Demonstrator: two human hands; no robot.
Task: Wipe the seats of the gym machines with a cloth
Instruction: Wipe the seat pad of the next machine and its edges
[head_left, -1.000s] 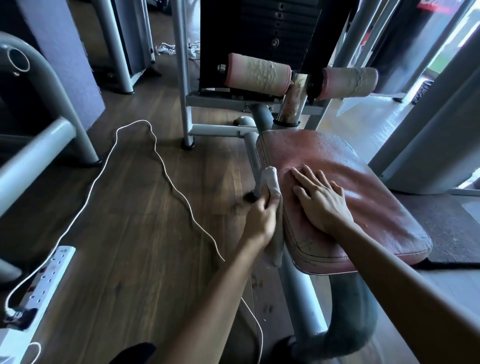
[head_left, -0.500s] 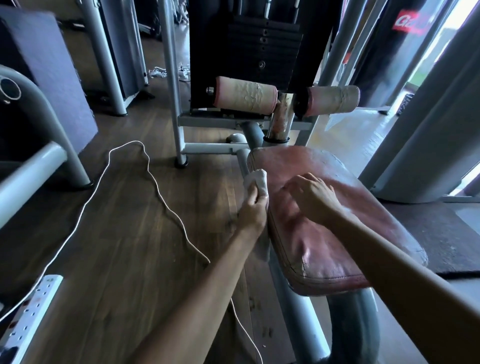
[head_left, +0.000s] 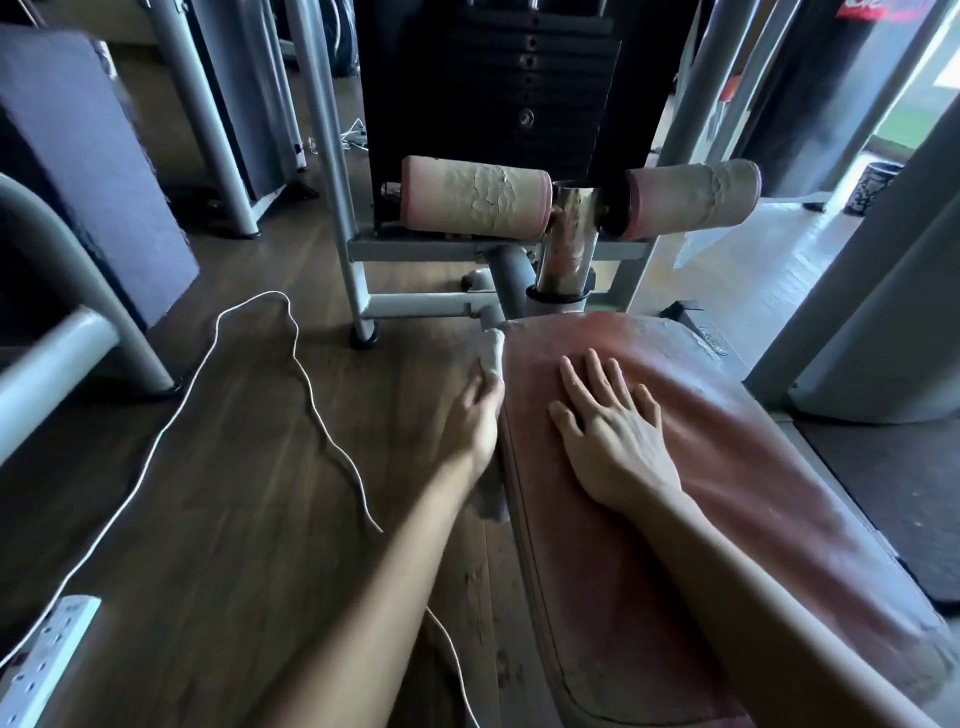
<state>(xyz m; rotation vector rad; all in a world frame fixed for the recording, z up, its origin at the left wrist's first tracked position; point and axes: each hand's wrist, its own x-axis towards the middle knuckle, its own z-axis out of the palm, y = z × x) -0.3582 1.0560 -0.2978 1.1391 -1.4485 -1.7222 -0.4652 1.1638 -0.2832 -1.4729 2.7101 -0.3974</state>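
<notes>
Cloth (head_left: 491, 357): pale, bunched, pressed against the left side edge of the seat (head_left: 737, 467), its top end now at the seat's far left corner. A second ago it lay further back along that edge. A loose tail hangs below the wrist, beside the seat's side.

Left hand (head_left: 477, 415): wrapped round the cloth, holding it to the seat's edge. Fingers blurred, so how tightly they curl cannot be told. The hand has slid forward along the edge with the cloth.

Right hand (head_left: 610, 434): flat on the seat top, palm down, fingers straight and spread, holding nothing. Half a second ago these fingers were curled under; now they lie released and extended, as they did a second ago.

Seat: worn red upholstery, pale scuffs, running toward the lower right.

Beyond its far end: chrome post (head_left: 569, 244), a cracked foam roller (head_left: 475, 196) left of it, a second roller (head_left: 693, 200) right of it, black weight stack (head_left: 498, 78) behind.

Wooden floor (head_left: 234, 467) to the left: white cable (head_left: 306, 374) looping across it, power strip (head_left: 47, 660) at the lower left corner.
</notes>
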